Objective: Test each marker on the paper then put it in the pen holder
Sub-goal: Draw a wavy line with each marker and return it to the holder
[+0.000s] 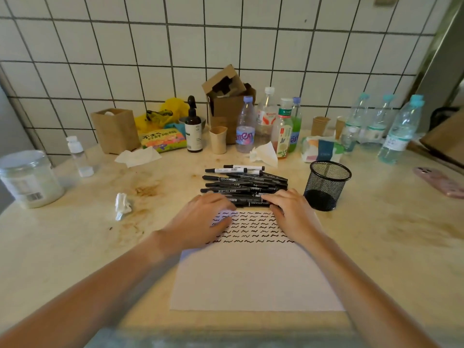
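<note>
A pile of several black markers (244,183) lies on the table beyond a white paper (253,277), whose top part carries rows of black squiggles. A black mesh pen holder (326,184) stands to the right of the pile, and no markers show inside it. My left hand (204,219) and my right hand (291,214) rest over the paper's top edge. Both grip the nearest marker (251,202), the left at its left end and the right at its right end. The fingers hide both ends of that marker.
Bottles (395,131), paper cups (218,139), a cardboard box (229,101), a brown pump bottle (193,126) and tissues (263,153) crowd the back by the tiled wall. A big jar (29,179) stands at the left, a crumpled tissue (122,204) is nearer, and a pink phone (442,182) lies at the right.
</note>
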